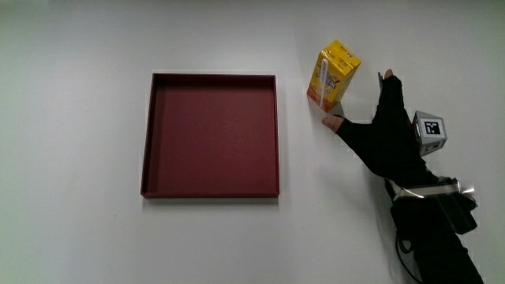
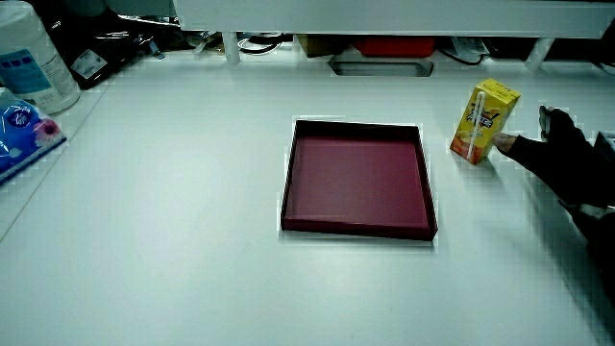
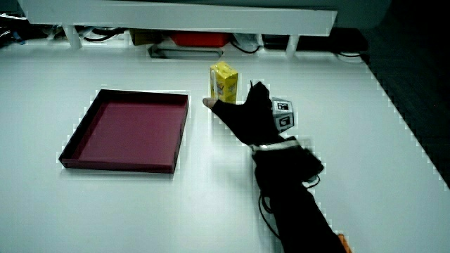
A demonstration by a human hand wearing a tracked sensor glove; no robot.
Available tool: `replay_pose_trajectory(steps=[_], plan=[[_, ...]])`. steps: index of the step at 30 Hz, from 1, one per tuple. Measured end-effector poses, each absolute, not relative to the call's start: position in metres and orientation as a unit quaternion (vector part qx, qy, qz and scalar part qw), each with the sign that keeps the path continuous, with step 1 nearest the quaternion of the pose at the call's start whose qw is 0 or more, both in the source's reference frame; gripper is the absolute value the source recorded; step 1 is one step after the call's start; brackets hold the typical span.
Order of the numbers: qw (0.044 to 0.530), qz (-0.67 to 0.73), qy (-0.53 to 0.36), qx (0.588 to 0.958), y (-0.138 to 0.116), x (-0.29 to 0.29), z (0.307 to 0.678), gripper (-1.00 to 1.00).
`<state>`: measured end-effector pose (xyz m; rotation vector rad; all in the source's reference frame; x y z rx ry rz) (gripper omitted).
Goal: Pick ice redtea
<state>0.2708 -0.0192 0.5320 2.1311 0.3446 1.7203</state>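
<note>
In the main view, the ice redtea carton (image 1: pixel 333 74) is seen standing on the white table (image 1: pixel 79 237), beside the dark red tray (image 1: pixel 211 136). The hand (image 1: pixel 387 130) is placed just beside the carton, its grip released, thumb and fingers spread around nothing. In a side view, a bottle (image 2: pixel 29 58) and a blue packet (image 2: pixel 24 130) are shown at the table's edge. In a side view, the cube (image 3: pixel 283 114) on the glove is shown.
</note>
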Motion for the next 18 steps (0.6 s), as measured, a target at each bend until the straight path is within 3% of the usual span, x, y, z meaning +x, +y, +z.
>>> replay_pose_trajectory(steps=[9, 10, 11, 18], plan=[[0.19, 0.624, 0.134, 0.747, -0.04, 0.261, 0.541, 0.0], [0.191, 0.621, 0.135, 0.748, -0.042, 0.259, 0.54, 0.0], [0.159, 0.6, 0.143, 0.771, -0.042, 0.256, 0.535, 0.0], [0.168, 0.606, 0.159, 0.761, -0.049, 0.25, 0.54, 0.0]])
